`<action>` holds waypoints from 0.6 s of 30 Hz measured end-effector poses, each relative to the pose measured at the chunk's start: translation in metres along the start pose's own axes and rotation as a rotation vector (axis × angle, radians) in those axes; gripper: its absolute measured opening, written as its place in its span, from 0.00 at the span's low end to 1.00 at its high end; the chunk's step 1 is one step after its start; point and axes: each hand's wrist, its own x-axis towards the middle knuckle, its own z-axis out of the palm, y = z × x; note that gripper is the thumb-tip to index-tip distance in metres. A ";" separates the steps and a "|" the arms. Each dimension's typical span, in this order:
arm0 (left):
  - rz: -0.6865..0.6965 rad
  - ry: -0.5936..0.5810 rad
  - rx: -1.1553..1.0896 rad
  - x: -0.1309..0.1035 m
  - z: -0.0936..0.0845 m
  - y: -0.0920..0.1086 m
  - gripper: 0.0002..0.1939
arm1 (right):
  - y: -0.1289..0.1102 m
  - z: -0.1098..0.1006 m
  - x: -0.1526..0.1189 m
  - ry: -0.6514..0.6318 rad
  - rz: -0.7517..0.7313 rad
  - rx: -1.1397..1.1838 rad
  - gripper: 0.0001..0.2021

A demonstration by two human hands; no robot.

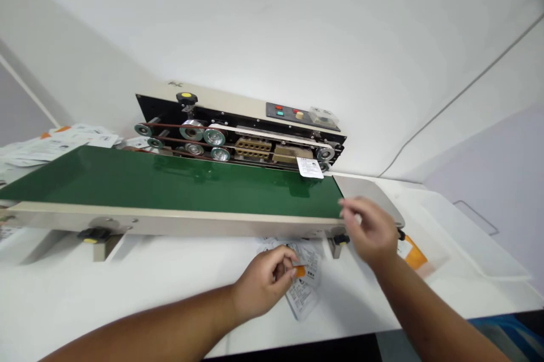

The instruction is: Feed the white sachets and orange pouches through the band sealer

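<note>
My left hand (266, 280) is closed, thumb and fingertips pinched at the orange part of a small white printed packet (312, 265). Beneath and around that packet lie other clear-and-white packets (302, 299) on the table, partly covered by the hand. My right hand (369, 230) hovers over the near right corner of the green conveyor belt (191, 183). Its fingers are curled towards the thumb, and I see nothing held in them. Farther back, a white printed packet (310, 167) sits with its upper edge at the band sealing machine (255, 141), tilted over the belt.
Many white and orange packets (72, 138) are heaped behind the belt's left end. A translucent bin (471, 237) stands at right, near an orange-and-white packet (415, 253). Black knobs (94, 235) stick out below the conveyor's front rail. A wall rises behind the machine.
</note>
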 end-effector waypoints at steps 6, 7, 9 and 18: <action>-0.032 0.106 -0.078 0.004 -0.006 0.001 0.07 | -0.014 0.043 -0.047 -0.799 -0.276 0.081 0.15; -0.040 0.129 -0.084 0.005 -0.007 0.001 0.07 | -0.013 0.050 -0.050 -0.817 -0.237 0.079 0.15; -0.049 0.163 -0.079 0.006 -0.008 0.001 0.07 | -0.010 0.061 -0.055 -0.824 -0.183 0.070 0.19; -0.028 0.128 0.018 0.004 -0.012 0.007 0.06 | 0.000 0.078 -0.073 -0.928 -0.128 0.153 0.39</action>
